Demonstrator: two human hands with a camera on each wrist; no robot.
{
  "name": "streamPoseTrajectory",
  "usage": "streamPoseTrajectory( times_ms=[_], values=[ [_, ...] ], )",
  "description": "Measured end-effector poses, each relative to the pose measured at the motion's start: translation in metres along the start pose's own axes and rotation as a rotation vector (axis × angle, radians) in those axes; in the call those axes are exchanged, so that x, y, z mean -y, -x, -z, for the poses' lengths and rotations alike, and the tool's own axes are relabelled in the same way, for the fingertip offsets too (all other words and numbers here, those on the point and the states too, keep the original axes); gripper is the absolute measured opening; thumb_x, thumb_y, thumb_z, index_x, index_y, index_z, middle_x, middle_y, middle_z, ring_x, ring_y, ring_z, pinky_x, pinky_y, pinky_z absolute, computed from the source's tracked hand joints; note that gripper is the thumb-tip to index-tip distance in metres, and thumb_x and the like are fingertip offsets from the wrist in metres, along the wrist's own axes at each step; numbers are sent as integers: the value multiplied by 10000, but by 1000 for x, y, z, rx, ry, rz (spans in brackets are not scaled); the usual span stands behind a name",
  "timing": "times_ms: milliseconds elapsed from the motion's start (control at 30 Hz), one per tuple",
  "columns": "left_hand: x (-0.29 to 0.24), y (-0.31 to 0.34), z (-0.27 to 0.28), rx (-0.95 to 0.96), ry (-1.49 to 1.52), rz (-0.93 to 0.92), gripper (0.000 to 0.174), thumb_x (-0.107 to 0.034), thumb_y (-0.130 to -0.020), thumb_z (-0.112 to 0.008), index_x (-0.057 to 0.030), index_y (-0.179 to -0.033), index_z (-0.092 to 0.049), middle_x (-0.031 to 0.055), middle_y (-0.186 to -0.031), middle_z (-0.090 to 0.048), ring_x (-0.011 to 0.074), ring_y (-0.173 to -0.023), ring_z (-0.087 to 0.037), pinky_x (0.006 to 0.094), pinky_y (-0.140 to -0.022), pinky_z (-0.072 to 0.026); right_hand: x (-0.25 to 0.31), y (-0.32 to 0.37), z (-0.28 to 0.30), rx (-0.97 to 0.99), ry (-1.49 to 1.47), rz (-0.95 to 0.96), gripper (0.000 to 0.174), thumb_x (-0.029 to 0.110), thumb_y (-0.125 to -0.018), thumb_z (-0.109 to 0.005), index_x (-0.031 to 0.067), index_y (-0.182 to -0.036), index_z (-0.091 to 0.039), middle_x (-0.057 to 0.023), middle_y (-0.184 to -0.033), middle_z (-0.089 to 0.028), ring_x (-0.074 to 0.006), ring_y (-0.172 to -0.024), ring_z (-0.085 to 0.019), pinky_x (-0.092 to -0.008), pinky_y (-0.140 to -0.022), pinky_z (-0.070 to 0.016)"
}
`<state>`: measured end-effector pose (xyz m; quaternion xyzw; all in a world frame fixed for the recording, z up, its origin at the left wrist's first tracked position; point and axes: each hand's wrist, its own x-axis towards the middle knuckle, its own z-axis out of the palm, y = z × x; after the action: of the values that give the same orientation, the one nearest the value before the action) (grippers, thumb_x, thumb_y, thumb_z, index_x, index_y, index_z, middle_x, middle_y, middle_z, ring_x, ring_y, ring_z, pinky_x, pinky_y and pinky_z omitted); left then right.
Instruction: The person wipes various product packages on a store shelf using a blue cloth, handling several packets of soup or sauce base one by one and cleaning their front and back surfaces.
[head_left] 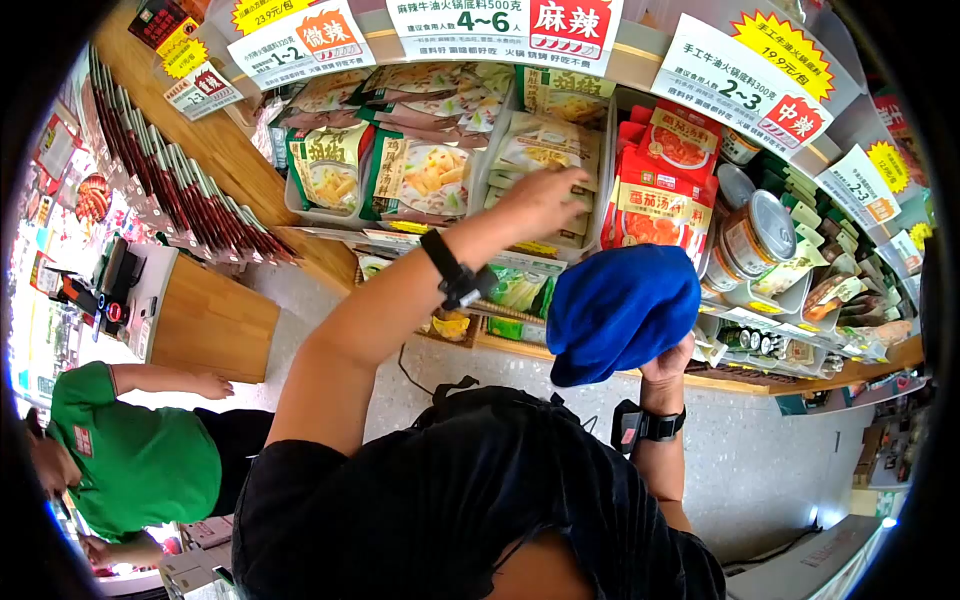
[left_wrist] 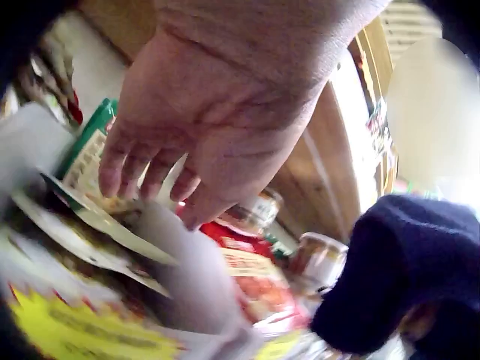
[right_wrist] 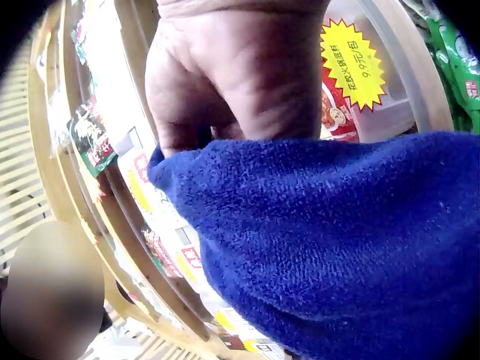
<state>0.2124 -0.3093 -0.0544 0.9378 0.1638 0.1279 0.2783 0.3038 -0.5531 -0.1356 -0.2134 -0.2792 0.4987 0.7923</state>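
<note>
My left hand [head_left: 540, 205] reaches over a bin of pale soup-base packets [head_left: 545, 150] in the head view, palm down. In the left wrist view its fingers [left_wrist: 150, 169] hang loosely bent, with nothing between them. A bunched blue towel [head_left: 622, 310] is held in my right hand [head_left: 668, 362], in front of the shelf. Up close in the right wrist view, the towel's fluffy fabric [right_wrist: 322, 232] covers most of that hand's fingers. Red tomato soup packets [head_left: 660, 200] stand in the bin just right of the left hand.
Green-edged packets [head_left: 425, 175] fill bins on the left, and clear-lidded tubs [head_left: 755, 240] stand on the right. Price signs [head_left: 505, 28] line the shelf's back. Below is a lower shelf with green bags [head_left: 515, 290]. A person in a green shirt [head_left: 150, 440] stands at left.
</note>
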Motion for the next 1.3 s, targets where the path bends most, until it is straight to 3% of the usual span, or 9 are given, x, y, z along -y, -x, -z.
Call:
streamPoseTrajectory(
  times_ms=[133,200,367,600,700,800,1000,1200,1300],
  values=[
    [58,-28,-9,-272,-625,-102,388,-30,-786,-478,-56,-1173,-488,164,-1010,-600,312,-926,-590,406,-781,-479,6,-4,-31,-72,-35,-41,623,396,-860,-507,42,-1331,-304,-162,-1303,-422,-300,-1178,-437,-466,-1002,-341],
    [68,-46,-7,-57,-703,33,359,-12,-774,-464,-59,-1126,-516,148,-964,-617,314,-881,-605,416,-738,-487,8,-5,-32,-17,64,-68,641,432,-855,-502,42,-1325,-307,-163,-1287,-437,-288,-1158,-457,-457,-994,-352],
    [68,-52,5,-20,-706,11,252,-19,-770,-464,-57,-994,-571,161,-841,-627,337,-806,-612,431,-638,-492,16,0,-11,-86,269,-40,664,497,-849,-469,39,-1307,-322,-169,-1272,-446,-287,-1131,-475,-455,-967,-386],
    [62,-52,19,-405,-638,-105,191,-155,-751,-582,-17,-883,-605,185,-875,-615,334,-813,-599,430,-668,-487,14,-3,-7,-130,74,-50,707,519,-838,-473,36,-1322,-297,-173,-1275,-439,-300,-1147,-463,-464,-968,-386],
    [50,-44,28,-106,-506,184,279,-235,-736,-618,-2,-890,-616,192,-887,-618,332,-840,-596,422,-687,-487,12,-9,-16,-157,129,-24,656,518,-849,-447,25,-1273,-364,-159,-1197,-504,-267,-1078,-513,-428,-925,-421],
    [42,-37,22,3,-471,235,286,-256,-738,-618,-2,-868,-629,176,-826,-628,320,-833,-600,410,-707,-485,11,-10,-17,-191,140,-20,642,523,-851,-435,22,-1250,-396,-151,-1161,-534,-249,-1041,-539,-410,-906,-437],
    [74,-33,-12,730,-591,75,335,-194,-761,-567,-10,-1038,-609,165,-1021,-610,323,-886,-592,389,-771,-470,10,-8,-1,-194,36,-36,741,530,-807,-515,39,-1321,-306,-163,-1277,-442,-290,-1149,-463,-462,-977,-377],
    [99,-34,-28,777,-464,217,499,-140,-777,-561,-47,-1256,-452,196,-1205,-508,301,-1116,-486,366,-924,-391,10,-4,0,-115,114,-23,757,551,-798,-513,43,-1320,-308,-160,-1279,-440,-289,-1150,-460,-454,-979,-374],
    [90,-15,-25,456,-464,121,602,-130,-787,-562,-81,-1339,-329,197,-1288,-427,302,-1183,-421,355,-978,-351,12,-3,2,-136,85,-24,752,546,-801,-513,42,-1320,-307,-159,-1274,-444,-288,-1147,-463,-450,-976,-379]
  ],
)
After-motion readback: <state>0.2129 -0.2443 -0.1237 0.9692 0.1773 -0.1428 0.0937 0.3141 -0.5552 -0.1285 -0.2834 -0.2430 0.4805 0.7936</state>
